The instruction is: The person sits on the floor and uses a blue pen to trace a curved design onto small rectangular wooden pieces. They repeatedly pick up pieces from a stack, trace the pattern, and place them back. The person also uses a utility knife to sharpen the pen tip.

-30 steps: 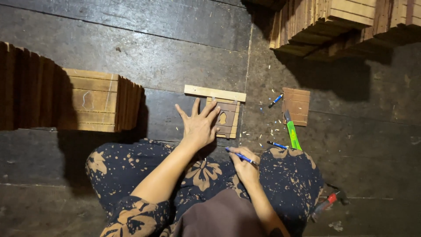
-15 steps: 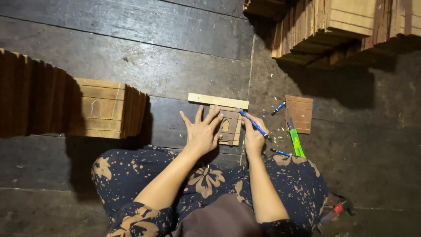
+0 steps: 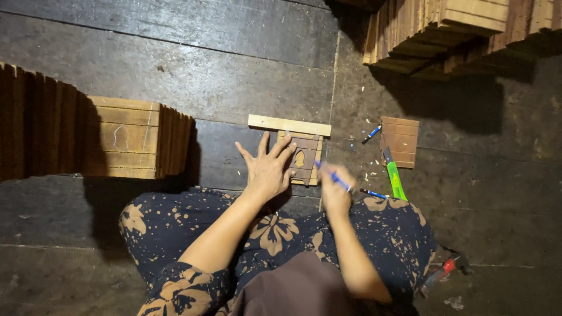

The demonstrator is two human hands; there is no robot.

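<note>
A small wooden panel (image 3: 304, 155) with a cut-out shape in its middle lies on the dark plank floor, butted against a pale wooden strip (image 3: 289, 124). My left hand (image 3: 266, 167) presses flat on the panel's left side, fingers spread. My right hand (image 3: 335, 190) grips a blue pen (image 3: 332, 175) with its tip at the panel's right edge.
A stack of wooden panels (image 3: 126, 137) stands at the left, more stacks (image 3: 445, 29) at the top right. A single brown panel (image 3: 400, 141), a green-handled cutter (image 3: 393, 175), two more blue pens (image 3: 369, 133) and a red-handled tool (image 3: 442, 269) lie to the right.
My right hand brought the pen from my lap up to the panel, then drew back toward me along its right edge. My left hand stayed pressed on the panel.
</note>
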